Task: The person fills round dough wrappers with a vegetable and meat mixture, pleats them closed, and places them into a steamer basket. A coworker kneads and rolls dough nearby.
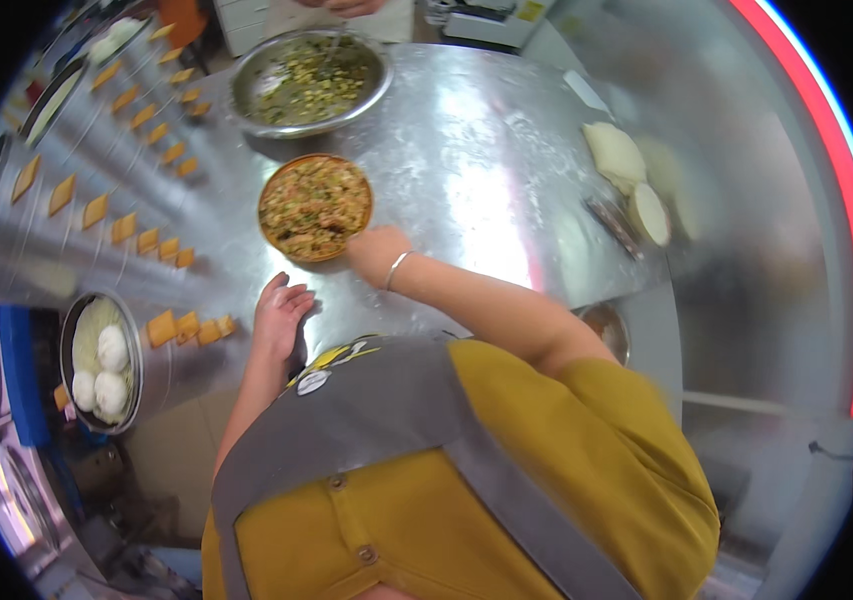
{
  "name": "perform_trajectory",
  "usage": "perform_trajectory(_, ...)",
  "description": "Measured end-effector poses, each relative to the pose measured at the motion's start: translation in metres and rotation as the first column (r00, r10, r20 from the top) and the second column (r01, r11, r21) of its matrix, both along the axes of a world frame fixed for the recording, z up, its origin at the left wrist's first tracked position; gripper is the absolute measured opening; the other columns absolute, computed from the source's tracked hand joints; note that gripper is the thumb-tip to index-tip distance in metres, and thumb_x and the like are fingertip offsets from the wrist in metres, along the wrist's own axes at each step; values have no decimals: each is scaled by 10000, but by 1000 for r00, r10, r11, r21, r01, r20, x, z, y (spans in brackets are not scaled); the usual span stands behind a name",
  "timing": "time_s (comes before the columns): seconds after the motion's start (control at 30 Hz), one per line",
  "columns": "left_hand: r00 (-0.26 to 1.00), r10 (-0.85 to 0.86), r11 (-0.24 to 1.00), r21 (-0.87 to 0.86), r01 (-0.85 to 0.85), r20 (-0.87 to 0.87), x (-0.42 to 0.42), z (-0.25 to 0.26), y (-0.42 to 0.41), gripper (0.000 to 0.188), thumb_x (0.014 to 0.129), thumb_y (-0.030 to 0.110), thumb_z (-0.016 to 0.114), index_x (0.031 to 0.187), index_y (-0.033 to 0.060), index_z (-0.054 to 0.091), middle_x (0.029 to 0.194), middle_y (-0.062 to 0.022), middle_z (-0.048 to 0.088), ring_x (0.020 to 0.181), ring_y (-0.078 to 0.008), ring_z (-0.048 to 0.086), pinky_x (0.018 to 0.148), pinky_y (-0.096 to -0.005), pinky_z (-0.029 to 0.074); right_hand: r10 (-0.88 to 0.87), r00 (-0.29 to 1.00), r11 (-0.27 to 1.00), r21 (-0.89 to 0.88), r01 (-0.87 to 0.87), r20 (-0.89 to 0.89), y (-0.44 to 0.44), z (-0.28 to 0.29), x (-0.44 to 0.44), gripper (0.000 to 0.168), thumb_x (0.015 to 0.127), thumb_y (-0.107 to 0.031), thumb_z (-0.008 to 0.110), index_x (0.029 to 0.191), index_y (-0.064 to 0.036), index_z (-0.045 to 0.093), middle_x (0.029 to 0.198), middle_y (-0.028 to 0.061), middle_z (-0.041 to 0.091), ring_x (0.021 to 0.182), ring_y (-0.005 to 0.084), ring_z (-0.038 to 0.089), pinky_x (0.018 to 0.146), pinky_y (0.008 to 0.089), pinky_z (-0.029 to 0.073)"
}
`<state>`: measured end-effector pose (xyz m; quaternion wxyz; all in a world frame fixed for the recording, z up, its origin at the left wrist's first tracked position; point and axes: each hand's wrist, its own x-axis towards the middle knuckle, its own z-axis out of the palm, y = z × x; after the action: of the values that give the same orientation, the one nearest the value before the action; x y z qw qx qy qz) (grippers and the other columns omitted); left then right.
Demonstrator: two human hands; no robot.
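A round orange bowl (269,244) full of chopped, mixed filling (315,206) sits on the steel tabletop (426,172) before me. My right hand (377,253), with a silver bangle at its wrist, is curled at the bowl's lower right rim. Its fingertips are hidden, so whether it grips anything cannot be made out. Below the bowl, my left hand (284,309) hovers over or rests on the table's near edge, palm turned up. Its fingers are loosely bent and apart, holding nothing.
Tall stacks of metal steamers (28,247) with tan tabs line the left; a lower one holds white buns (111,390). Behind the bowl stands a steel basin (246,75) of chopped greens. Dough (614,154) and a dark stick (614,227) lie right. Another person's hands (344,6) show at top.
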<state>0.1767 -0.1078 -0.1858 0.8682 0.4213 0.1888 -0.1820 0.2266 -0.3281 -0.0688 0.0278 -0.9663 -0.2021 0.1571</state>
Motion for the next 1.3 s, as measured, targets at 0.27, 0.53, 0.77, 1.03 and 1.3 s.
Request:
perform_trajectory(0.27,999,-46,998,-50,46,5,3,-10,8,478,954,177,464,1390,25,337,1153,-195,553,1033,-296,578,937,-405,493,-470,855,761,389,519,-221,-83,7,6,528,958,-447,388,1038,-4,664,1007,221,660,948,345,631,820,449,487)
perform_trajectory(0.53,988,155,988,-27,-155,15,55,27,-17,490,1001,349,348,1395,59,334,1339,-122,424,1262,-288,396,1068,-457,348,-288,732,155,724,672,-618,-106,-53,61,687,932,-539,438,1310,34,475,1224,175,587,1089,292,585,839,362,502)
perform_trajectory(0.77,979,205,978,23,-205,16,42,46,-28,600,993,453,334,1442,59,282,1426,-111,345,1324,-279,322,1126,-470,250,-120,881,408,786,464,-457,-56,-63,91,727,899,-615,448,1277,2,508,1126,160,626,1016,254,593,847,354,491)
perform_trajectory(1.03,891,447,895,38,-445,-79,-6,23,-11,540,984,453,376,1360,66,391,1309,-72,470,1207,-255,453,1075,-440,325,259,747,369,777,509,-612,-40,-80,71,720,907,-585,443,1324,1,470,1174,192,599,889,227,632,755,356,522)
perform_trajectory(1.3,977,144,980,-115,-163,-156,-83,-1,-85,412,979,355,414,1254,59,494,1063,-60,588,949,-208,565,878,-335,458,-65,762,278,722,634,-645,-186,-74,-8,508,914,-290,548,1312,18,484,1216,148,595,845,188,666,777,324,523)
